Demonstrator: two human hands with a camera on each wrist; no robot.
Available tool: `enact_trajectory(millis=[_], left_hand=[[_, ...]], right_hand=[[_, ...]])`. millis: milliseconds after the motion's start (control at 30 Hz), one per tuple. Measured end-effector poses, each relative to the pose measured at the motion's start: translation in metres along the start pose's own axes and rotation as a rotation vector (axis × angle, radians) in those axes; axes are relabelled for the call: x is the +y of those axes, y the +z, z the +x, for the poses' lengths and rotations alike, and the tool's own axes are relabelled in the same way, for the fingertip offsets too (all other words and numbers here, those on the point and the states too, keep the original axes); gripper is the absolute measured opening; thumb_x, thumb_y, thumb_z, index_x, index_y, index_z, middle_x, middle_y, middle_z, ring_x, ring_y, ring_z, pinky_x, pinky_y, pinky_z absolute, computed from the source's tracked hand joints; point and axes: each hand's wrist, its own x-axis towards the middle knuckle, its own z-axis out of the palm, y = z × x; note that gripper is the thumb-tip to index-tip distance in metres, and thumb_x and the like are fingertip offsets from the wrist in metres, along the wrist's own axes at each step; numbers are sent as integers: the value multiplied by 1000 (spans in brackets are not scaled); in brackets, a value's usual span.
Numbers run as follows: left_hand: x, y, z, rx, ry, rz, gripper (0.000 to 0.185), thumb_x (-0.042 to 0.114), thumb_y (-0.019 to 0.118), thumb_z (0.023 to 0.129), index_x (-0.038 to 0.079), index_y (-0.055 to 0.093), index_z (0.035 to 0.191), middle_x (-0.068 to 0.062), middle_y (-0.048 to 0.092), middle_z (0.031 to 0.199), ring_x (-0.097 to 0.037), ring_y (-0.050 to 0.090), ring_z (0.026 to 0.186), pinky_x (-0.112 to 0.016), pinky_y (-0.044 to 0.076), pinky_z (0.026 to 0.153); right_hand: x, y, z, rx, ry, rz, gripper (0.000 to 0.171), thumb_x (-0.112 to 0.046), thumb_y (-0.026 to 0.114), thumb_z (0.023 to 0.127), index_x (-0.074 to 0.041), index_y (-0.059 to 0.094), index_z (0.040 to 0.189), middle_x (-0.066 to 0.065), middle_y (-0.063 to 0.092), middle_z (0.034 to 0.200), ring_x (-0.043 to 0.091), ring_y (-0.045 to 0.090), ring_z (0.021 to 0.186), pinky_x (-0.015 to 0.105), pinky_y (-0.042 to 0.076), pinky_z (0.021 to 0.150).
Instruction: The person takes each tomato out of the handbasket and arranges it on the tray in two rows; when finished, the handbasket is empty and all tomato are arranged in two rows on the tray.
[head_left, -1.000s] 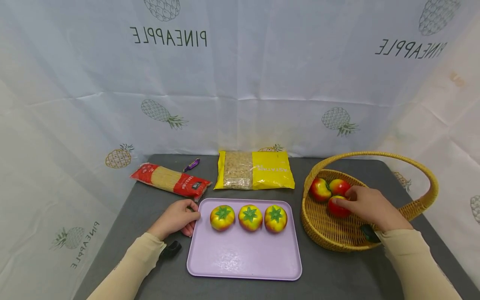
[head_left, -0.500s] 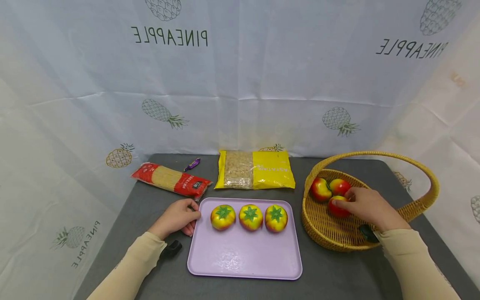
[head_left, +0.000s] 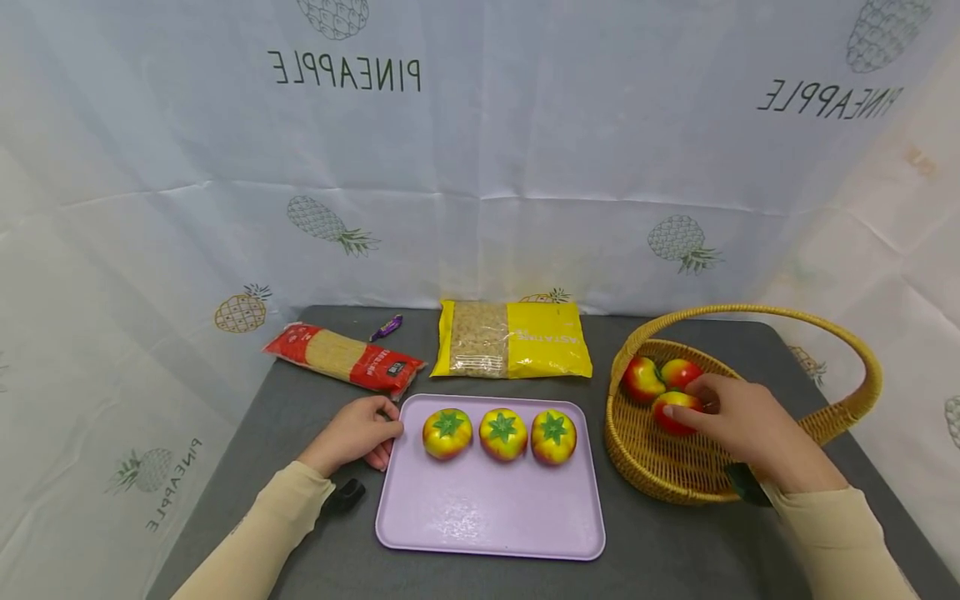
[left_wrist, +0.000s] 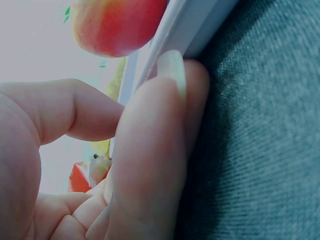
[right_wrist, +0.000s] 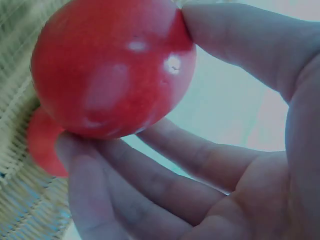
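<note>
- One table (head_left: 675,550) bears everything, with the tray (head_left: 487,512) as my landmark.
- Basket (head_left: 637,477): just right of the tray, not touching it. I judge the wicker light and easily nudged, so I'd keep knuckles off its rim and handle.
- The tray looks stiff, thin and smooth; its raised rim is the natural grip. Three fruits (head_left: 503,435) sit side by side on its far half, leaves up.
- Bag (head_left: 513,340): beyond the tray. Packet (head_left: 341,358): beyond its far left corner.
- Right hand (head_left: 753,421): right of the tray, reaching down into the basket, the forearm coming from the near right. The thumb presses one side of the held fruit (right_wrist: 110,70) and the fingertips bear on the opposite side; the palm stands apart from it.
- Left hand (head_left: 356,435): at the tray's left edge, pinching the rim, thumb on top and curled fingers against the outer wall.
- The held fruit is right of the tray, within the basket; whether it is off the wicker, I cannot tell. From its gloss I'd guess a hard, light, hollow shell: little risk of bruising, some of slipping. I'd grip across its widest part, as here, and not squeeze much. Two more fruits (head_left: 642,379) lie close by, so bumping is possible.
- Candy (head_left: 386,327): far left of the tray, behind the packet.
</note>
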Motion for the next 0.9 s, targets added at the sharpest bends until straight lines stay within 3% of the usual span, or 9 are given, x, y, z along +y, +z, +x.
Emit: enact_trajectory(millis=[200,433,700,900], left_hand=[[-3,-4,-2,8,-5,-9,24,20,73,97,5,64,114,-11,69,70,-20,69,50,-31,62,52],[-1,-9,-5,20,-1,-8,25,21,73,97,6,63,113,-10,69,70,-20,69,50,-30,62,52],[0,-3,-1,17,15,-20,23,20,73,96,7,65,112,-9,69,68,-19,68,48,-30,61,50],[1,2,-1,7,40,-24,19,18,72,94,7,65,108,-9,68,66,-16,66,46,-31,60,47]], right_hand=[[-32,6,-19,107,-92,74,73,-64,79,90,-8,68,135,14,79,117,30,77,102,51,67,84],[-75,35,-23,180,-237,186,59,-57,85,88,-19,70,131,2,78,119,18,77,97,38,68,81],[-114,78,-10,105,-399,359,55,-42,93,84,-26,69,131,-7,75,125,11,75,102,37,68,88],[-144,101,-4,-10,-496,452,56,-40,93,85,-28,67,133,-8,72,132,13,74,110,35,68,90]])
